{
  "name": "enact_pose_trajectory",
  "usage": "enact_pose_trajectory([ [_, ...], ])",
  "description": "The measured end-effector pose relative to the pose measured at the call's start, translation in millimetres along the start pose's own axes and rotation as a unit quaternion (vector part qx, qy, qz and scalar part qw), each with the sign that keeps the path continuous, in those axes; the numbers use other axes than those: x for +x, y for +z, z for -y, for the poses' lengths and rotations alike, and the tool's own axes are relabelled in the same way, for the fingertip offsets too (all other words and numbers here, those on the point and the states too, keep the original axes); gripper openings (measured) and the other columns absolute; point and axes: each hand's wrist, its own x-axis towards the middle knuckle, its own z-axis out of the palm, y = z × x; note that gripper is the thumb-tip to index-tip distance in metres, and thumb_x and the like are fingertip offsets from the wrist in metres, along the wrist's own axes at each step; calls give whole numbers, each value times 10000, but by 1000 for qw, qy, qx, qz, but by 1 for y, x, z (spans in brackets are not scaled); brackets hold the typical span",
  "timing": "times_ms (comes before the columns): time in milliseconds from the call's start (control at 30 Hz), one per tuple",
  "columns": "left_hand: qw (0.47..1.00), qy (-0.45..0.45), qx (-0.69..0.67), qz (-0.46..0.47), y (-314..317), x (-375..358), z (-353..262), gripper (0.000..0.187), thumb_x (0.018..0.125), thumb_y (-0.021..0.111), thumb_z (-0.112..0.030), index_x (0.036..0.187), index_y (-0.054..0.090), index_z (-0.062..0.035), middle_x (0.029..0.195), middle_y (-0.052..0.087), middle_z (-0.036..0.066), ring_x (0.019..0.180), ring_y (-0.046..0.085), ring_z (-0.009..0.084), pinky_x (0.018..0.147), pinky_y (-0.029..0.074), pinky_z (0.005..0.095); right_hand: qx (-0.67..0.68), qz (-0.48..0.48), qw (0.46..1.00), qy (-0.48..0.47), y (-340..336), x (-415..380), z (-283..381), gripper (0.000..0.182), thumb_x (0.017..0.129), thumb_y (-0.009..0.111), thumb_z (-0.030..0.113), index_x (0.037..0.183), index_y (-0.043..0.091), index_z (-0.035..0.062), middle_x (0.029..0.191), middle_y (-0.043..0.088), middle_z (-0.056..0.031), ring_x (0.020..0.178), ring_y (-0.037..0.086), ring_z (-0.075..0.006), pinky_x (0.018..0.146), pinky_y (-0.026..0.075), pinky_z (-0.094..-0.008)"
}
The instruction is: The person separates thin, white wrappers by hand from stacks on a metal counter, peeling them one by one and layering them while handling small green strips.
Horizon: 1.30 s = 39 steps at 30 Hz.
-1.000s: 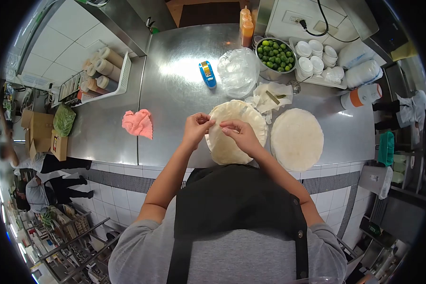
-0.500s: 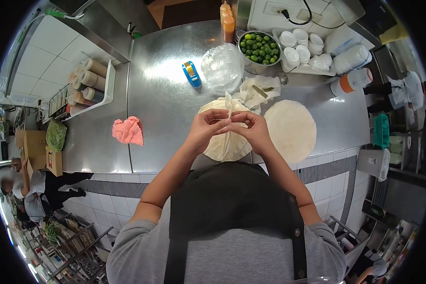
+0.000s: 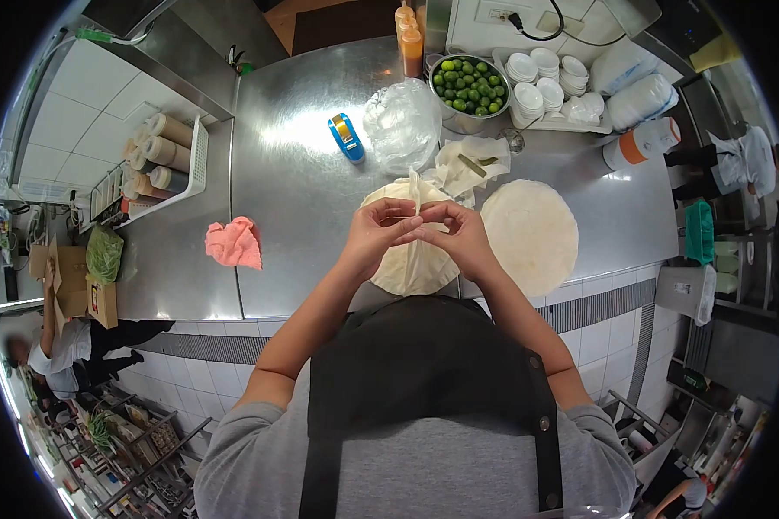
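"Hands meet over something pale, don't they? What does the person hold?"

"Left hand and right hand each pinch, thumb against fingers, a raised ridge on a thin, cream-coloured, round flatbread sheet. It lies right in front of the black apron, on the brushed stainless-steel surface. The ridge stands between the two hands and runs from the sheet's far edge toward its near one."

"One layer or several?"

"That cannot be told; the fingers hide the pinched part."

"And the step in hand?"

"Judging by the ridge, it looks like gathering up or parting the top layer. The next move seems to call for a light, even pinch from both sides, since material this thin could tear or crease."

"What lies around it?"

"A second cream-coloured, smooth round sheet rests flat near it, on the right hand's side, untouched. Just past the far edge lies a crumpled off-white wrapping with dull-green strips on it. Farther off are a clear plastic bag, a blue tape dispenser and a round metal bowl of green limes. Well to the left sits a crumpled pink cloth."
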Motion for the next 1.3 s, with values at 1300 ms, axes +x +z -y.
enact_pose_trajectory([
  [1300,998,-16,45,-35,6,0,-1,274,869,787,-150,1056,642,-11,999,680,76,896,667,128,740,633,317,181,16,979,88,-2,-5,-2,106,920,694,108,971,705,15,1124,654,-45,1010,619,-138,912,526,-316],
])
